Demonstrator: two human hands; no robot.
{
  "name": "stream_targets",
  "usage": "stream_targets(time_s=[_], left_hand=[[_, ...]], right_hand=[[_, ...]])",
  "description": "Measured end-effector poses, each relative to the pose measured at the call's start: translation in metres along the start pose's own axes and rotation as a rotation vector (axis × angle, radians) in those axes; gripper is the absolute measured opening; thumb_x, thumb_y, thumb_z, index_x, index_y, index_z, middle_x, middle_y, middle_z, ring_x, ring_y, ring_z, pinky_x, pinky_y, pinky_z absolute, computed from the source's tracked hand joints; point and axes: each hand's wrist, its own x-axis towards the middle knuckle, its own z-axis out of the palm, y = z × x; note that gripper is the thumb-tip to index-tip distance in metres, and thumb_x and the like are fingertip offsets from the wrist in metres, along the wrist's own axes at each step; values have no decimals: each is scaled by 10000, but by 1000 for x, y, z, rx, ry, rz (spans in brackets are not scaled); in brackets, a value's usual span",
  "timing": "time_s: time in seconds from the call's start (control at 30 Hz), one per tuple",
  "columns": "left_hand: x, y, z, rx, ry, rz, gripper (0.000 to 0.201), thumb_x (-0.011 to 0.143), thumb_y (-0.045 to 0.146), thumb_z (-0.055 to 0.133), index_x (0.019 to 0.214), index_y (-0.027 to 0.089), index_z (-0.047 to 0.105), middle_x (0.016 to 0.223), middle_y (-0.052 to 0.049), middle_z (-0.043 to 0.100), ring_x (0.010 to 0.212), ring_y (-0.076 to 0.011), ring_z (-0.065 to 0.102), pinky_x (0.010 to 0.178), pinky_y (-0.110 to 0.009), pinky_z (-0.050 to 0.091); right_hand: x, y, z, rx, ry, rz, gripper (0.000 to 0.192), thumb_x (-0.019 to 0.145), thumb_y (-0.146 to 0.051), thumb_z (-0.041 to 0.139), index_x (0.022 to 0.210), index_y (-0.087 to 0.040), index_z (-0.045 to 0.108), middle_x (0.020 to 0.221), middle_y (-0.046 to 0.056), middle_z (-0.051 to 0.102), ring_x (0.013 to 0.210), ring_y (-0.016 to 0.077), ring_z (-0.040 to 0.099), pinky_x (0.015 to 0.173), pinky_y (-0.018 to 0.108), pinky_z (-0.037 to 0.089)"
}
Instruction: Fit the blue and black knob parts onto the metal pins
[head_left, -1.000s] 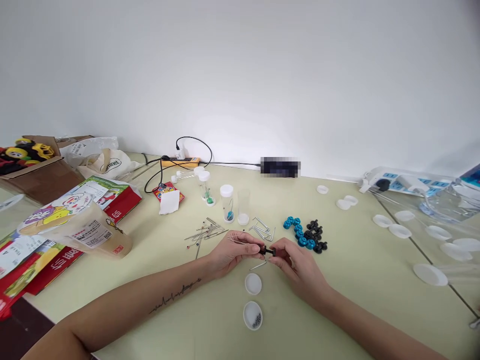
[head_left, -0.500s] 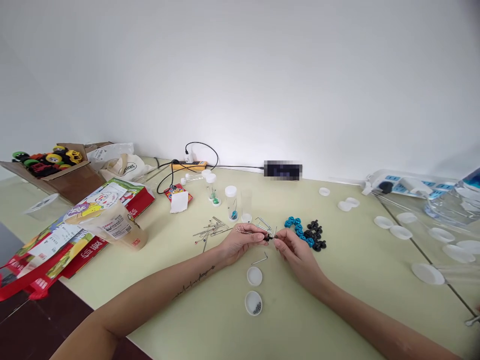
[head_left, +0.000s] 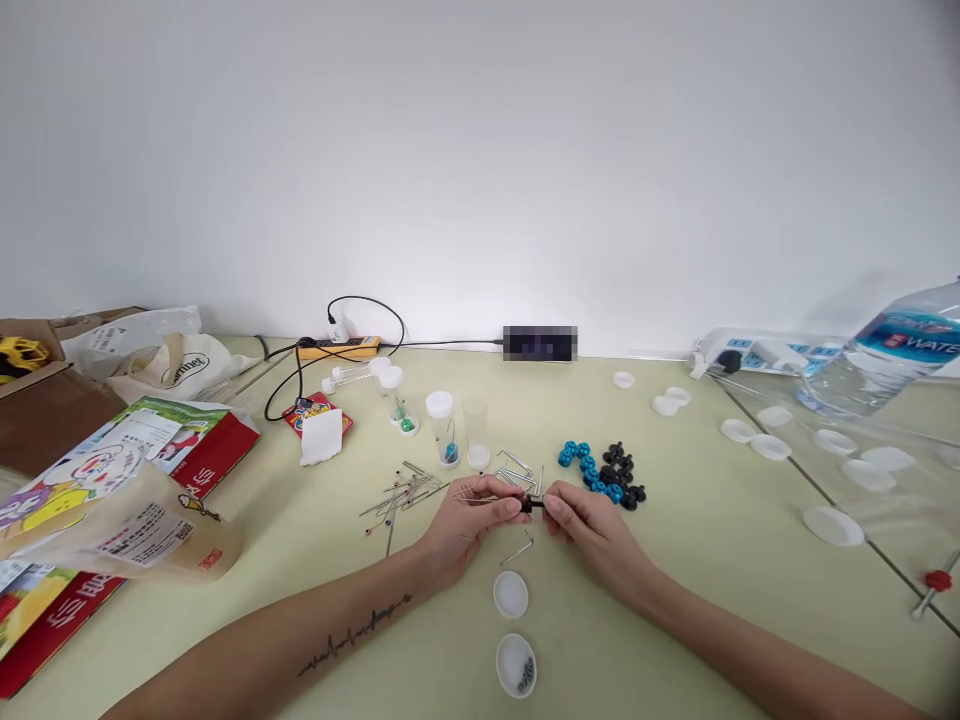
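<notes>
My left hand [head_left: 469, 520] and my right hand [head_left: 589, 530] meet above the pale green table [head_left: 675, 600], pinching a small black knob piece [head_left: 534, 504] between their fingertips. The left hand also grips a thin metal pin that sticks out to the left. A loose hex key [head_left: 517, 549] lies just below the hands. Blue knobs [head_left: 585, 465] and black knobs [head_left: 624, 475] are heaped right behind my right hand. Metal pins [head_left: 401, 490] and more hex keys [head_left: 517, 465] lie behind the left hand.
Two white caps [head_left: 511, 594] lie near me, the closer cap [head_left: 516, 665] holding small dark screws. Clear vials [head_left: 442, 430] stand behind the pins. Snack bags and boxes [head_left: 112, 500] fill the left; white lids [head_left: 829, 523], a power strip [head_left: 757, 352] and a water bottle [head_left: 885, 355] sit right.
The head view has swung and shifted, bringing the water bottle into sight at the right. Both hands stay together on the small black piece, with little change in grip.
</notes>
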Motion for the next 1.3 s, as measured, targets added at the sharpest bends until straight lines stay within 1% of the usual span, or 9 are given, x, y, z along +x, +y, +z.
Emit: stream_targets(time_s=[0.07,0.23,0.37,0.63,0.73,0.9,1.1,1.23,1.3], left_hand=[[0,0,1,3,0,-1,199,659,184,747,832,111,682,884,-71,674,772,-149,651,824,-297,479],[2,1,0,-30,11,-7,203,662,179,744,841,115,674,912,-71,669,755,-141,649,807,-293,477],[3,0,-1,-29,9,-15,204,672,178,737,853,116,668,873,-66,669,745,-137,646,785,-283,476],[1,0,-1,-2,-4,-18,198,666,184,740,841,118,674,877,-61,670,767,-148,649,812,-293,478],[2,1,-1,14,-5,-2,189,655,188,748,816,114,681,892,-65,669,779,-155,647,839,-313,479],[1,1,0,17,-1,-4,189,652,191,750,818,126,687,910,-64,670,779,-149,641,848,-328,481],[0,1,2,38,-23,7,171,647,187,752,791,120,686,897,-73,673,824,-160,631,844,-330,481],[2,0,-1,3,-3,-10,202,654,197,749,829,126,677,875,-64,669,758,-148,638,795,-307,481],[2,0,-2,-7,-2,-13,211,660,198,745,846,127,675,868,-64,667,742,-141,636,780,-296,478]], right_hand=[[1,1,0,-10,-10,9,374,933,-442,363,683,-187,474,642,-15,465,612,124,408,572,251,302],[1,5,2,38,17,22,204,902,-410,450,896,-212,498,681,-24,445,628,131,394,556,241,309],[-1,6,2,61,25,25,152,897,-366,468,947,-224,488,672,-31,436,631,133,402,562,240,318],[-2,2,0,65,-23,8,310,939,-449,346,837,-207,512,734,-8,523,654,130,443,603,253,332],[-1,2,-1,44,-35,23,363,943,-456,330,753,-198,499,685,-10,509,632,130,442,601,256,327],[-1,0,-1,28,-30,27,342,929,-459,374,755,-196,508,654,-19,487,614,126,438,580,247,322],[-1,1,-1,79,-81,14,454,955,-451,284,664,-183,508,638,-3,534,599,123,467,592,250,352],[-2,1,1,83,-29,27,291,918,-463,396,950,-211,537,702,-18,524,602,122,443,565,244,342],[-2,0,2,69,-15,30,281,894,-468,449,1016,-223,515,674,-30,477,597,125,415,540,238,323]])
